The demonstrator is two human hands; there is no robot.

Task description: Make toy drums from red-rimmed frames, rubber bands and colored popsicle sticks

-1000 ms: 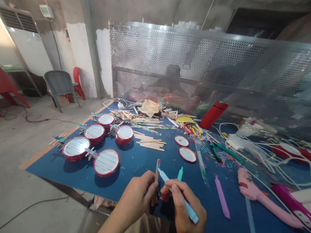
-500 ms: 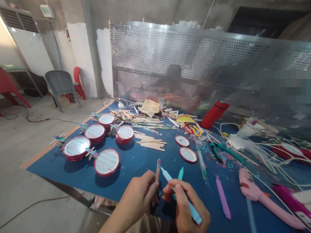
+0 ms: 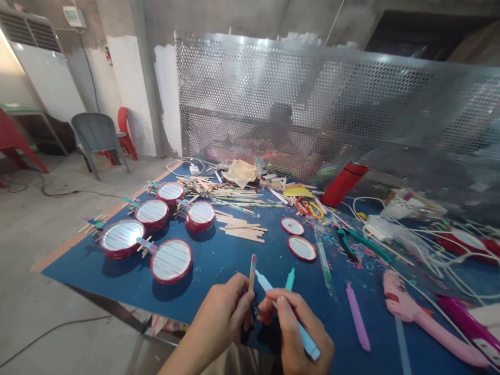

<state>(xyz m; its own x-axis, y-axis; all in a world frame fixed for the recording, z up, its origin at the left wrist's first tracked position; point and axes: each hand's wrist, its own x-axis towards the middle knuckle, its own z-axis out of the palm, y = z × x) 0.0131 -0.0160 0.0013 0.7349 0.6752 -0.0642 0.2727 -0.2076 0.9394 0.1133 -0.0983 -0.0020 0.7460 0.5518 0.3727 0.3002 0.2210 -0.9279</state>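
My left hand pinches a wooden craft stick upright over the near edge of the blue table; the stick's tip is coloured. My right hand grips a light blue marker like a pen, its tip touching the stick. A green marker lies on the table just behind my right hand. Both hands are closed on what they hold.
Several round red-rimmed lids with sticks sit at the left. Loose craft sticks, two small lids, a red bottle, pink glue guns, cables and a purple stick crowd the right. A person sits behind the perforated metal screen.
The marker tip and the stick shifted slightly up and down against each other; both hands stay in the same spot.
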